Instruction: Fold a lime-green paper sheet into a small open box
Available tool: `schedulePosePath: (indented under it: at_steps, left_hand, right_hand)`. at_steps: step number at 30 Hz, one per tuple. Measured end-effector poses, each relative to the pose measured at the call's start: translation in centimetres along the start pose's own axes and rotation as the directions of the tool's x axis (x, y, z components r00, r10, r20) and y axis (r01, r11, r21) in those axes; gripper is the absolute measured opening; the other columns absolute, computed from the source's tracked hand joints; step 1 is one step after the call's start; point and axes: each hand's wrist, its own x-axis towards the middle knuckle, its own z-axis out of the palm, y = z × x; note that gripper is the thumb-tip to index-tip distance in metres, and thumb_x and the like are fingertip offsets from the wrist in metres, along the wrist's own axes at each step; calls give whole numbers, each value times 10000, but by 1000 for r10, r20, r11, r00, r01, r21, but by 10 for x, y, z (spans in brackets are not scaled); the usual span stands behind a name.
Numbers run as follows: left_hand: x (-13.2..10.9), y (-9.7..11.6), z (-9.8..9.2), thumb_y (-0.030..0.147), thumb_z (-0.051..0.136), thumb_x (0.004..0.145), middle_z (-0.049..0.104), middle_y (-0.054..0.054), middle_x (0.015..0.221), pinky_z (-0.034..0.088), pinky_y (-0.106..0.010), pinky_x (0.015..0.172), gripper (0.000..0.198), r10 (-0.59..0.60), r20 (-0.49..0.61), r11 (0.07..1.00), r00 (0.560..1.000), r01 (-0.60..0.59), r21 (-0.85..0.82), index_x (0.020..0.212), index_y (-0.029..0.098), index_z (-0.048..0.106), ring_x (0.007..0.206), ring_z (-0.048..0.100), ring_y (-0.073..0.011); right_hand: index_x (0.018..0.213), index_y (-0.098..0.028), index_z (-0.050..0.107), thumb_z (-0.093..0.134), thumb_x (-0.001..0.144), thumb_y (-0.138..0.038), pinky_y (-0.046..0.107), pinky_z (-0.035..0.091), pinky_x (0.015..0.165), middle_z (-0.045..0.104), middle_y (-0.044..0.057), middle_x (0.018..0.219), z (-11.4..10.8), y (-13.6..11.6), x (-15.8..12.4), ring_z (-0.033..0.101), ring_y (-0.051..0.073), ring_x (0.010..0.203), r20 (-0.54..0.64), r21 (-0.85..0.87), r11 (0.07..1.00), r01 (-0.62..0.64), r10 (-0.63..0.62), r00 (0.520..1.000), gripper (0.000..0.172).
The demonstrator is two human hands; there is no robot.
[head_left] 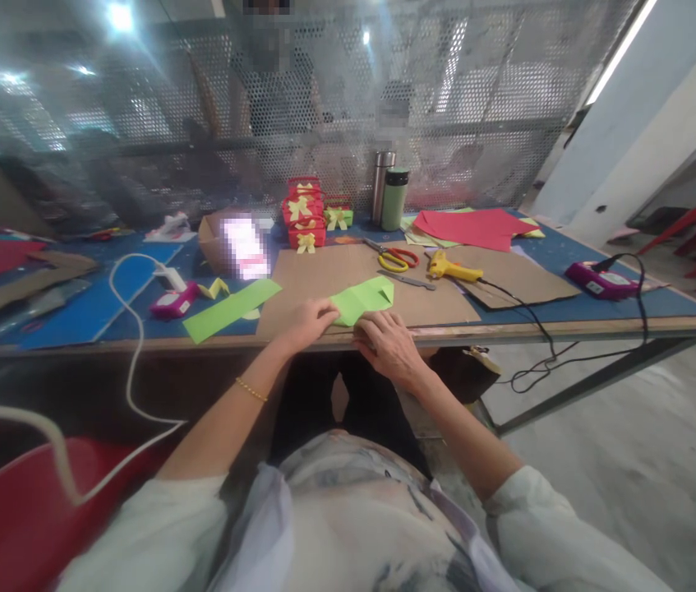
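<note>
A folded piece of light green paper lies on a brown cardboard sheet near the table's front edge. My left hand pinches the paper's left corner, fingers curled on it. My right hand rests just below the paper's near edge, fingers bent and pressing on it. A long green paper strip lies to the left of my left hand.
Yellow-handled scissors, a yellow glue gun with a black cable, two flasks, stacked red paper baskets, red paper sheets, a pink device and a white cable surround the work spot. A mesh screen stands behind, with people beyond it.
</note>
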Motion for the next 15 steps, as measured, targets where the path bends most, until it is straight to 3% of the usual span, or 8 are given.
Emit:
schedulePosePath:
  at_steps: [5, 15]
  left_hand:
    - [4, -1, 1, 310, 552, 893, 749, -24, 881, 511, -325, 816, 193, 5, 26, 1000, 1000, -5, 1, 834, 198, 697, 849, 651, -193]
    - [9, 4, 8, 249, 512, 910, 690, -43, 906, 482, -333, 835, 160, -93, 14, 993, 996, 91, 80, 798, 201, 615, 887, 628, -202]
  right_hand:
    - [1281, -227, 644, 481, 1017, -305, 411, 375, 948, 636, 115, 1167, 0, -3, -1, 539, 263, 1059, -6, -46, 999, 16, -16, 1000, 321]
    - [1217, -197, 658, 471, 1029, -264, 416, 391, 919, 653, 127, 1138, 6, -1, -2, 558, 250, 1024, -103, -21, 998, 63, -64, 993, 274]
